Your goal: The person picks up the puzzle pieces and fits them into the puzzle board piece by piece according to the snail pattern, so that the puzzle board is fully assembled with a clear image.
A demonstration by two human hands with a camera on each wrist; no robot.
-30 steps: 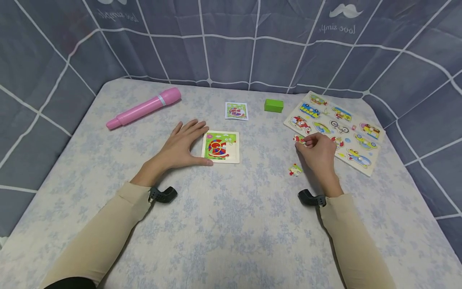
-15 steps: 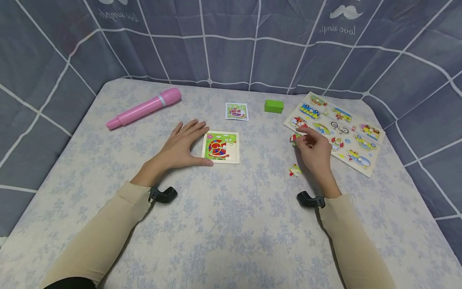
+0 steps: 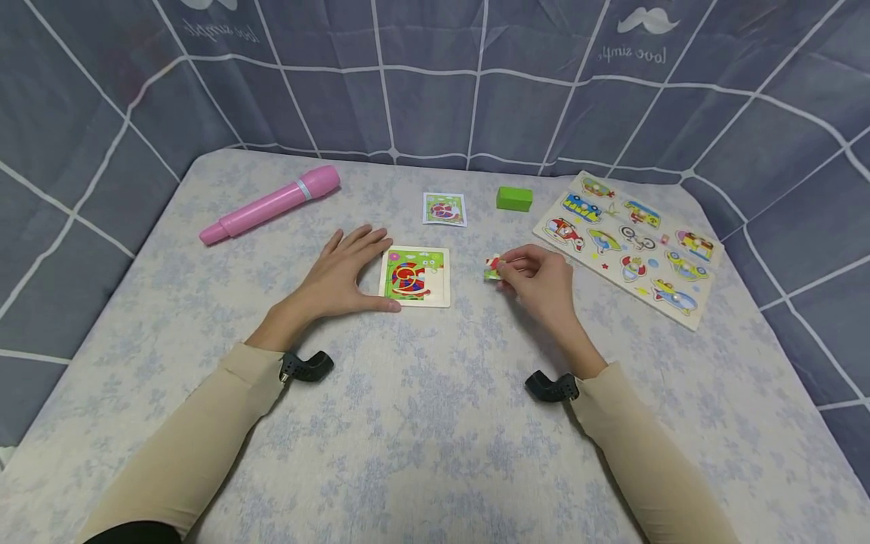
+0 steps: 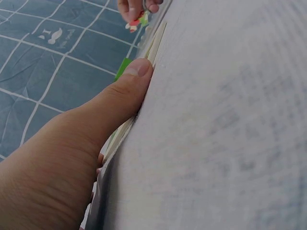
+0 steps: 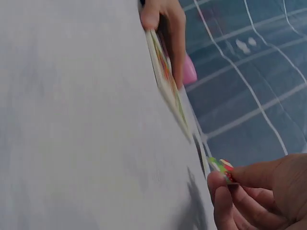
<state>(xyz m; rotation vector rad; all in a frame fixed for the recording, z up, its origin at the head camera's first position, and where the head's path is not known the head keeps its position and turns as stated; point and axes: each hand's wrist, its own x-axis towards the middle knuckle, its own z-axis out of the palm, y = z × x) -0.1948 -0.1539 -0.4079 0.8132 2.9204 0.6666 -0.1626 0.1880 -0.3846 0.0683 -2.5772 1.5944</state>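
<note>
A small square puzzle board (image 3: 438, 290) with a red snail picture lies on the cloth, its right part showing bare wood. My left hand (image 3: 344, 278) rests at its left side, fingers straight and spread, with the thumb (image 4: 136, 72) touching the near edge. To the right of the board, my right hand (image 3: 540, 283) pinches a small puzzle piece (image 3: 492, 267), coloured red, white and green, between thumb and fingers. The right wrist view shows that piece (image 5: 221, 166) held above the cloth, apart from the board (image 5: 165, 88).
A picture card (image 3: 445, 209) with a snail and a green block (image 3: 514, 199) sit behind. At the right lies a larger vehicle puzzle board (image 3: 632, 245). A pink microphone-like stick (image 3: 272, 205) is at the back left. Tile-patterned curtain (image 3: 435, 106) surrounds the table.
My right hand has carried the puzzle piece left from beside the vehicle board toward the snail board. Another loose piece seen earlier is now out of sight. My left hand has stayed put.
</note>
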